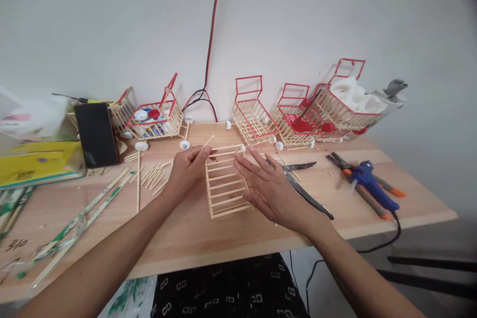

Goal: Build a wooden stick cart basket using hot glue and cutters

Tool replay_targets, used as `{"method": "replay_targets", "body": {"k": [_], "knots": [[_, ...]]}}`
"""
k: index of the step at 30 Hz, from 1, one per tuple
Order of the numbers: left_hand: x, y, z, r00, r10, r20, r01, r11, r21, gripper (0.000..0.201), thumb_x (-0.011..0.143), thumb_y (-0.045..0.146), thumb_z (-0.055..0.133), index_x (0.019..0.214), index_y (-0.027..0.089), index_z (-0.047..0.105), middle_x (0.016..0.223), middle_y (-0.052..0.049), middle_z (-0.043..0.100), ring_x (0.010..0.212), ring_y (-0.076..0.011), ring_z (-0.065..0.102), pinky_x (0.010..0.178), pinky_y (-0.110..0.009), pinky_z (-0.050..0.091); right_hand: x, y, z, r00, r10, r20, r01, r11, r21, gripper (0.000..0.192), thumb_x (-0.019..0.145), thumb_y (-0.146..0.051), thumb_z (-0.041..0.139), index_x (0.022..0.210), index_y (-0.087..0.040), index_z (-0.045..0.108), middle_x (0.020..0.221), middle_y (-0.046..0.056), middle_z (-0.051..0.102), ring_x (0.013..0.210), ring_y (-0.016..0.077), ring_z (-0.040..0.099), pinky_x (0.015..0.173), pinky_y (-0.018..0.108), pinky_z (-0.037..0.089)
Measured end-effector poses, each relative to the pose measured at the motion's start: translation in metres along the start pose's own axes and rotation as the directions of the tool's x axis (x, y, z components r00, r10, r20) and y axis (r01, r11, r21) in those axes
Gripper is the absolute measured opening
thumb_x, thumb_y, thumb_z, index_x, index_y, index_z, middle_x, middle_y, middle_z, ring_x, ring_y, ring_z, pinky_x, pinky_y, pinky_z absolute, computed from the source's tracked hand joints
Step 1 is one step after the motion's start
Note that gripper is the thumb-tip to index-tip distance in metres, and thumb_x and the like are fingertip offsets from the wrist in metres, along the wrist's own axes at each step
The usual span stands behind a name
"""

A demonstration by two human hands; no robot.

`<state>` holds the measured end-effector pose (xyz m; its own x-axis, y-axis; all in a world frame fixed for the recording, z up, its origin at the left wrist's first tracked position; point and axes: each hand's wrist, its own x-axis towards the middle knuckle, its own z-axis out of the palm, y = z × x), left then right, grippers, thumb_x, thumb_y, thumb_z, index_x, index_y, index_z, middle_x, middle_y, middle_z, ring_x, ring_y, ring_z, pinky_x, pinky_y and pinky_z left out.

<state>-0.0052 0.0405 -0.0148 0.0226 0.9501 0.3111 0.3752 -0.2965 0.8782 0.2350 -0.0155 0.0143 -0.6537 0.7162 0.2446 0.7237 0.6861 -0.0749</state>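
In the middle of the table lies a small wooden-stick frame (226,186), built of thin parallel sticks with open gaps. My left hand (187,166) is closed at its upper left corner, pinching a short thin wooden stick (209,141) that pokes up past the thumb. My right hand (274,189) lies along the frame's right side, its fingers stretched out and touching the sticks. A white round cap (242,148) sits at the frame's upper right corner, near my right fingertips. Pliers (305,191) lie partly behind my right hand.
Several stick-built toy carts with red trim, such as one cart (253,114), line the wall. A blue glue gun (372,186) rests over orange-handled pliers (385,214) at right. Cut sticks (152,176), long sticks (85,218) and a black phone-like slab (96,135) are at left.
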Motion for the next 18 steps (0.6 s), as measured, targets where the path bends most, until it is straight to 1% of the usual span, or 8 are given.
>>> {"method": "replay_targets", "body": {"k": [4,6,10,13,14,16,18], "knots": [[0.000,-0.002,0.000,1.000,-0.005,0.011,0.005,0.999,-0.032,0.040,0.094,0.049,0.053,0.089,0.018,0.079,0.084,-0.005,0.078,0.081,-0.0207,0.070,0.071,-0.028,0.049,0.002,0.001,-0.002,1.000,-0.002,0.005,0.002,1.000,0.009,0.062,0.101,-0.038,0.040,0.158,-0.020,0.024,0.164,0.004,0.028,0.154,0.0279,0.006,0.120,0.059,0.020],[0.000,-0.003,-0.001,1.000,-0.001,0.005,0.001,0.999,-0.035,0.042,0.094,0.051,0.052,0.089,0.018,0.079,0.084,-0.005,0.078,0.082,-0.0214,0.070,0.073,-0.029,0.049,0.004,0.001,-0.002,1.000,-0.002,0.000,0.002,1.000,0.017,0.063,0.101,-0.038,0.040,0.158,-0.019,0.022,0.164,0.005,0.026,0.154,0.0278,0.006,0.120,0.059,0.018],[0.001,-0.004,-0.001,1.000,0.005,0.004,-0.005,1.000,-0.024,0.042,0.093,0.051,0.052,0.090,0.018,0.078,0.086,-0.006,0.078,0.082,-0.0216,0.070,0.074,-0.030,0.050,0.005,0.000,0.002,1.000,0.006,-0.007,-0.006,0.999,0.036,0.065,0.101,-0.034,0.041,0.160,-0.022,0.016,0.164,0.005,0.026,0.154,0.0274,0.007,0.120,0.060,0.019],[0.000,-0.001,-0.002,1.000,0.010,0.006,-0.010,1.000,-0.029,0.042,0.094,0.050,0.051,0.091,0.018,0.078,0.087,-0.006,0.078,0.082,-0.0216,0.070,0.075,-0.030,0.050,0.004,0.000,0.003,1.000,0.007,-0.029,-0.004,0.996,0.085,0.065,0.101,-0.035,0.041,0.160,-0.024,0.016,0.164,0.006,0.028,0.154,0.0270,0.008,0.120,0.059,0.018],[-0.001,0.001,-0.003,1.000,0.017,0.004,-0.017,0.999,-0.034,0.041,0.094,0.049,0.051,0.092,0.018,0.078,0.090,-0.006,0.078,0.085,-0.0217,0.070,0.077,-0.030,0.050,0.002,0.001,0.003,0.998,0.014,-0.056,-0.007,0.993,0.121,0.064,0.101,-0.035,0.041,0.160,-0.024,0.017,0.164,0.006,0.027,0.154,0.0266,0.009,0.120,0.058,0.019],[-0.001,0.006,-0.005,0.999,0.038,-0.027,-0.039,0.998,-0.041,0.039,0.095,0.046,0.050,0.094,0.018,0.077,0.096,-0.006,0.077,0.092,-0.0218,0.069,0.083,-0.031,0.050,-0.002,0.002,0.001,0.987,0.062,-0.151,-0.026,0.974,0.225,0.062,0.102,-0.034,0.041,0.159,-0.024,0.020,0.164,0.008,0.026,0.154,0.0252,0.014,0.121,0.055,0.022],[-0.001,0.010,-0.008,0.995,0.048,-0.083,-0.052,0.998,-0.045,0.040,0.095,0.045,0.048,0.096,0.017,0.076,0.099,-0.006,0.077,0.097,-0.0217,0.067,0.086,-0.031,0.049,-0.009,0.005,-0.002,0.946,0.170,-0.276,-0.068,0.937,0.343,0.057,0.102,-0.033,0.043,0.157,-0.024,0.028,0.163,0.009,0.029,0.151,0.0239,0.024,0.120,0.051,0.027]]}}
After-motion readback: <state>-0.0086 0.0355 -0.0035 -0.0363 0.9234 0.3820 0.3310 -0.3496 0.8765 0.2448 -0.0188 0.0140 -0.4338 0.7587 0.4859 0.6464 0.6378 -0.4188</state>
